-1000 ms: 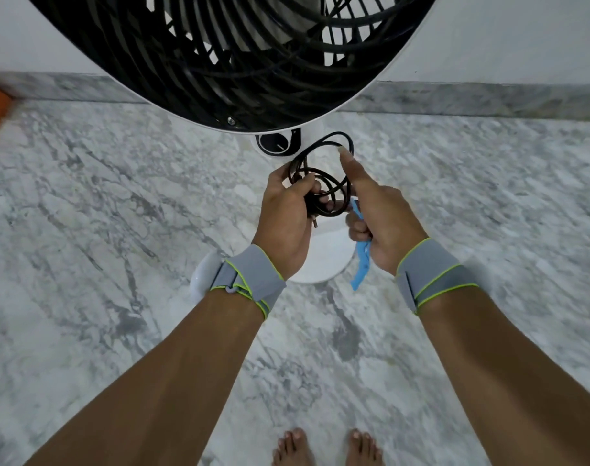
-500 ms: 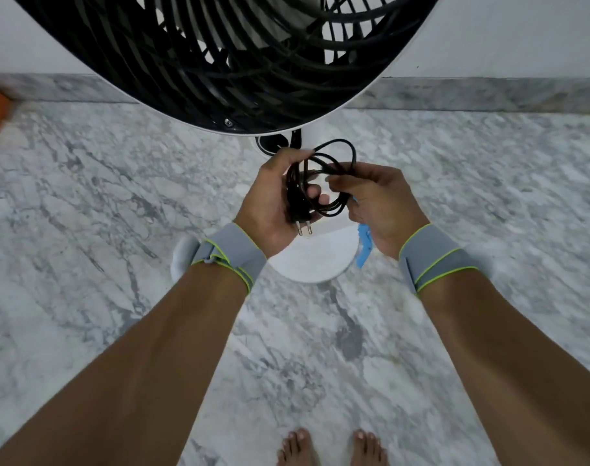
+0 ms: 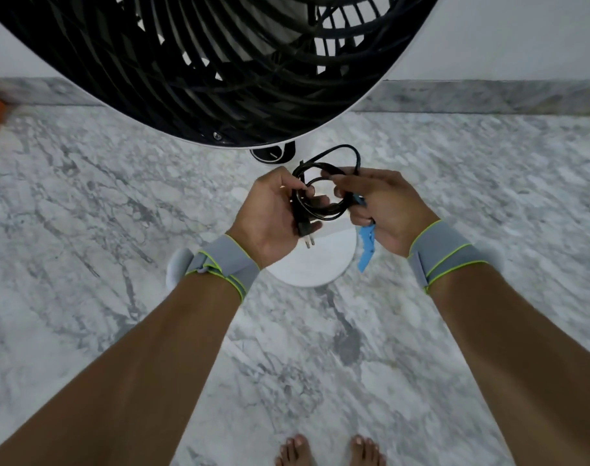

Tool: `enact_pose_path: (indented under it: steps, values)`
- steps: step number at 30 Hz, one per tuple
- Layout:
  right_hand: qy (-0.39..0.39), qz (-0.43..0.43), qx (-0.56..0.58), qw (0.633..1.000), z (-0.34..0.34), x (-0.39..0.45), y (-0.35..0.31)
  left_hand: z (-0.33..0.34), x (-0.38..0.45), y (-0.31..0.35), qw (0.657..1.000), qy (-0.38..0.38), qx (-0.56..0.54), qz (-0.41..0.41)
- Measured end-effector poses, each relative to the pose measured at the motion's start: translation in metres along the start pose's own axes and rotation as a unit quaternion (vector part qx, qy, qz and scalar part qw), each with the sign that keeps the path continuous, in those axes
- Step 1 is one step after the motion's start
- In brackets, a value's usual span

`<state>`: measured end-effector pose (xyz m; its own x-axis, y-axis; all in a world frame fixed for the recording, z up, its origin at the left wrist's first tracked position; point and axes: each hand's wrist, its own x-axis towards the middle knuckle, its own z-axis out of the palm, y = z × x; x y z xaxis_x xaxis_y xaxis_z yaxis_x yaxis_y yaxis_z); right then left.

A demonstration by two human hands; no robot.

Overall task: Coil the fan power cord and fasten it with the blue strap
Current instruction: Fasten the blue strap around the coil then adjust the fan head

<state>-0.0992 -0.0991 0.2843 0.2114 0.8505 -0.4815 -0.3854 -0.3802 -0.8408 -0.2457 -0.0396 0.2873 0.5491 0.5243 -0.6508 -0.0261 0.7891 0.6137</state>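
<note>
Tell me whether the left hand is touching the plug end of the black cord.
Touching. The head view shows the left hand with its fingers curled round the plug, prongs pointing down below them.

Black cord (image 3: 324, 210) coiled — blue strap (image 3: 366, 245) dangling beside it.

Person's body, seen from above. Each wrist carries a grey elastic fabric wrist wrap edged in neon yellow-green piping: left (image 3: 223, 269), centre-left of frame; right (image 3: 445, 260), centre-right. Forearms unsleeved. Bare feet (image 3: 330, 450) at bottom edge.
</note>
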Motion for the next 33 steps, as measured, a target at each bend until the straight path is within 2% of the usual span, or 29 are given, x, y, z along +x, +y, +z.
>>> enact_pose_path:
  steps: [4,7,9,11,16,20,23,26,30,33]
  values:
    - [-0.067,0.016,-0.075,0.995,-0.01,0.001,-0.012,-0.009,0.006,0.016,0.994,-0.03,0.105,-0.003]
    - [-0.101,0.014,-0.163,0.981,-0.01,0.003,-0.014,-0.009,0.01,0.019,0.974,-0.043,0.217,0.041]
    - [-0.106,0.013,-0.212,0.971,-0.007,0.006,-0.014,-0.006,0.011,0.021,0.95,-0.019,0.305,0.068]
    - [-0.083,0.002,-0.218,0.972,-0.006,0.008,-0.014,-0.002,0.011,0.019,0.938,0.003,0.336,0.087]
    - [-0.033,-0.012,-0.164,0.986,-0.01,0.011,-0.012,0.01,0.016,0.004,0.97,0.068,0.215,0.095]
    - [-0.013,-0.041,-0.125,0.991,-0.01,0.012,-0.008,0.015,0.017,-0.006,0.984,0.129,0.075,0.098]
    - [0.021,-0.081,-0.131,0.988,-0.002,0.013,-0.003,0.018,0.013,-0.005,0.994,0.087,-0.012,0.069]
    - [0.022,-0.083,-0.104,0.991,0.001,0.015,-0.004,0.018,0.009,-0.001,0.992,0.058,-0.088,0.075]
    - [0.008,-0.058,-0.066,0.996,0.002,0.013,-0.002,0.019,0.006,-0.003,0.983,0.077,-0.14,0.086]
    - [0.015,-0.033,-0.04,0.999,0.005,0.01,0.003,0.019,0.006,-0.006,0.987,0.093,-0.095,0.094]
